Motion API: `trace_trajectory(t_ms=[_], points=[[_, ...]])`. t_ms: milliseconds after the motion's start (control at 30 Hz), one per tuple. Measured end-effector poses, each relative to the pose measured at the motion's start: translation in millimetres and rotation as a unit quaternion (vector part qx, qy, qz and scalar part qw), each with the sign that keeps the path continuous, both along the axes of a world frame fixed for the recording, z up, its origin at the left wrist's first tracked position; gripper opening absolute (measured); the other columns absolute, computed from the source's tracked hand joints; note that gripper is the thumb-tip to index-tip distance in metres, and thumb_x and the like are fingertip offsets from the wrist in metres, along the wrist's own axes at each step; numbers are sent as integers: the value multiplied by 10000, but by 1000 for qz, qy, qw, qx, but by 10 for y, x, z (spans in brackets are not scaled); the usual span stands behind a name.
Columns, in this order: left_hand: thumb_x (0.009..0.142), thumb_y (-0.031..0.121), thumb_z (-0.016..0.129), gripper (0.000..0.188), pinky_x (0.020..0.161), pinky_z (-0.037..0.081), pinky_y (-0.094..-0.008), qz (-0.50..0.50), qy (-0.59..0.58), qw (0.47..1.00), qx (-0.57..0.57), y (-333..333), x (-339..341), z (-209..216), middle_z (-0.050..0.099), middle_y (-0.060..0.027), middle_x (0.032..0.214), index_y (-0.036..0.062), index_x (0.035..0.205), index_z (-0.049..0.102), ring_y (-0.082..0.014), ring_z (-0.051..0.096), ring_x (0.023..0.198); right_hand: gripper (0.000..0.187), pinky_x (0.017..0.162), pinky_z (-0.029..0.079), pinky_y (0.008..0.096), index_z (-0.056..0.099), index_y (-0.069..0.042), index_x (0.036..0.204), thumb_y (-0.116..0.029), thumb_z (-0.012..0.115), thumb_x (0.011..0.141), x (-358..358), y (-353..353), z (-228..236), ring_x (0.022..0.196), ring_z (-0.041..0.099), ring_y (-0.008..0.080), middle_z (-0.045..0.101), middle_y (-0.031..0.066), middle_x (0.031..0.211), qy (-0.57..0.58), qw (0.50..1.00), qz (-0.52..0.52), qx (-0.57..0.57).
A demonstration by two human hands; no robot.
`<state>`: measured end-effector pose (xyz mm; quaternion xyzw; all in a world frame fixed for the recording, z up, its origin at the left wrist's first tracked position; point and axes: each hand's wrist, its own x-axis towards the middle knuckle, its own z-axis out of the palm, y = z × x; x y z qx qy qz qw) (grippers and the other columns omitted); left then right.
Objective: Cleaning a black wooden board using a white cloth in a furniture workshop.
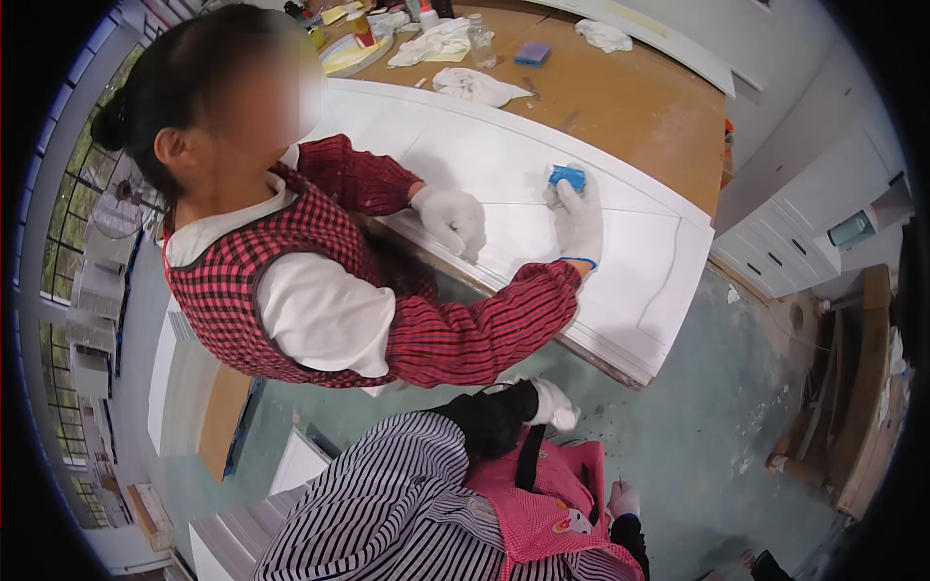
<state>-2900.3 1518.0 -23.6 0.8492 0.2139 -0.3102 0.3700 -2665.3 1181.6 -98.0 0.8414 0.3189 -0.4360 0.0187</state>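
Black-and-white striped fabric (363, 494) lies nearest my camera. Beyond, the white-gloved left hand (554, 405) extends near a white grooved panel (620, 290); the right hand (624, 499) hangs past the pink apron (523, 528). I can't tell either's grip. A co-worker's gloved hand (578, 218) grips a blue block (568, 177) over the panel, probably for control.

Panel (513, 179): smooth, low-sheen | bench top (651, 116): wood-like — matt | bottle (480, 46): clear, glossy | glove (554, 407): cloth — matt

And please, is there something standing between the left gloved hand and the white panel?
Nothing visible stands between the left hand and the near edge of the white panel; floor shows there. Farther left, a co-worker's red-and-black sleeve crosses that edge.
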Motion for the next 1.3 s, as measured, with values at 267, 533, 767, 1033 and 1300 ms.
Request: trace_trajectory(t_ms=[267,533,767,1033,1300], points=[[840,295,725,309,881,557,-464,61,-53,997,2,-463,197,-40,754,-147,1067,105,1084,736,-343,715,1050,455,711,571,503,709,20,953,-386,504,962,170,-466,-23,759,732,397,682,335,796,21,977,-204,52],[791,462,833,546,916,562,-397,335,-197,918,-75,-839,1088,108,752,-161,1066,67,1147,713,-334,721,1022,431,717,563,499,726,50,983,-338,549,920,1420,-930,-22,738,726,414,692,297,767,-55,995,-58,63],[950,147,670,383,808,575,-327,445,-195,685,-543,-693,2029,1385,706,-110,1195,120,1332,650,-212,689,1067,356,458,473,391,612,-16,845,-345,628,981,2810,-849,29,497,599,232,566,110,562,-59,956,-161,238],[826,-17,504,684,1053,534,-447,430,-255,581,-643,-815,2883,1827,591,-256,1380,-58,1498,378,-382,655,1190,476,606,467,249,603,-99,1426,-377,548,1044,2993,674,2503,976,689,135,692,61,1281,143,835,-282,451],[816,15,556,553,1013,552,-424,243,-47,545,-801,-1179,4339,1154,673,-195,1242,-65,1362,526,-325,688,1105,356,848,559,327,698,-48,1225,-228,712,918,3170,487,2738,950,709,204,741,95,1051,36,892,-168,418]])
